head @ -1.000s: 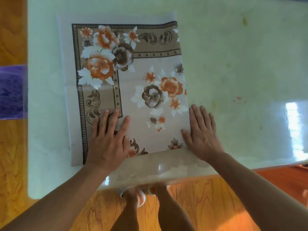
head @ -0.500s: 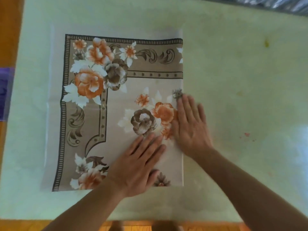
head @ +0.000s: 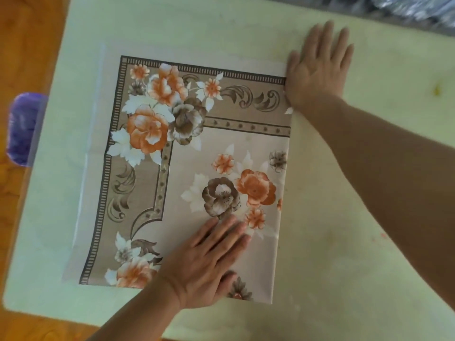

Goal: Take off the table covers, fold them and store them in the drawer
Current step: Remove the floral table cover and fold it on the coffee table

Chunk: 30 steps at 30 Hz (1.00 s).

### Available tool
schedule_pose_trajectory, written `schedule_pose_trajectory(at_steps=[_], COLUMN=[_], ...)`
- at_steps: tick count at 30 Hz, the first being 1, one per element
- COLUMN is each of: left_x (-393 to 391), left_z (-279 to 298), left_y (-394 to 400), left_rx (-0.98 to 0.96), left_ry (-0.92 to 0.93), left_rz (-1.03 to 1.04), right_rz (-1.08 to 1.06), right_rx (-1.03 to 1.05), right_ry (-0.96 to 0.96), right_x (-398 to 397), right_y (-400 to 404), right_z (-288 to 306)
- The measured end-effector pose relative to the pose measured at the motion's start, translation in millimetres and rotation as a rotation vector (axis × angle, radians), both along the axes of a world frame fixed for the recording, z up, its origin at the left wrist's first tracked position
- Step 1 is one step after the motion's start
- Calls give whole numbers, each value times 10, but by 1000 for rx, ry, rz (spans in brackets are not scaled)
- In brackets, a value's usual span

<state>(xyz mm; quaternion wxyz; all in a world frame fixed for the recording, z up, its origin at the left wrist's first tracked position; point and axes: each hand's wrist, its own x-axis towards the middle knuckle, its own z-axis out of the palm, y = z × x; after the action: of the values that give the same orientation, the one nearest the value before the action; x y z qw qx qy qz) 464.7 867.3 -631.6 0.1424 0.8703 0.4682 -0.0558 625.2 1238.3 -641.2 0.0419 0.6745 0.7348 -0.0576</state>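
**Item: floral table cover, folded flat on bench — mid-task**

Location. The floral table cover (head: 197, 168) lies folded into a rectangle on the pale bench (head: 344, 254), toward its left half. Print side up: brown patterned border along the far and left edges, orange and brown flowers, a plain pale margin showing beyond the border on the left. The right edge runs straight and looks like a fold line.

Hands. Left hand (head: 204, 262) — fingers straight and together, palm down, pressing the near part of the cover; it grips nothing. Right hand (head: 317, 67) — fingers spread and flat, its heel on the far right corner of the cover, fingers resting on the bare bench beyond; it also holds nothing.

Surroundings. Wooden floor (head: 27, 45) at left and near edge; a purple object (head: 22, 129) beside the bench's left side, too blurred to identify; grey crinkled material (head: 406, 8) at the far right edge, possibly another cover, though that cannot be told.

Progress, as judged. The cover is off its spread position and folded at least once; the flat palms suggest creases being smoothed. It looks large for storage, so a further fold or two probably remains. No drawer is in view; stowing is not yet done, nor any other covers the task implies.
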Motion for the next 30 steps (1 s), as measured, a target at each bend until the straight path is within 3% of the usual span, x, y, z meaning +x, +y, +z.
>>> schedule_pose_trajectory(at_steps=[3,6,9,12,19,24,28,30], left_x=[-1,0,2,3,-15,-25,-48,-46], left_z=[-7,5,18,14,20,18,59,136], left_y=[-3,13,0,-8,4,-1,3,50], left_rx=[-2,4,-31,-34,-49,-57,-103,-176], left_ry=[-10,-13,-5,-22,-18,-16,-69,-185], left_rz=[5,9,11,23,13,2,15,69], right_rz=[6,205,563,724,368,209,-168,-404], right_rx=[110,203,70,-171,-101,-63,53,44], right_ry=[28,134,256,56,-7,-15,408,558], right_x=[-36,-261,-483,-462,44,-79,-87,-13], right_y=[190,-283,-1496,-2009,-616,-498,-1340,-2003], right_z=[112,278,283,193,64,113,345,473])
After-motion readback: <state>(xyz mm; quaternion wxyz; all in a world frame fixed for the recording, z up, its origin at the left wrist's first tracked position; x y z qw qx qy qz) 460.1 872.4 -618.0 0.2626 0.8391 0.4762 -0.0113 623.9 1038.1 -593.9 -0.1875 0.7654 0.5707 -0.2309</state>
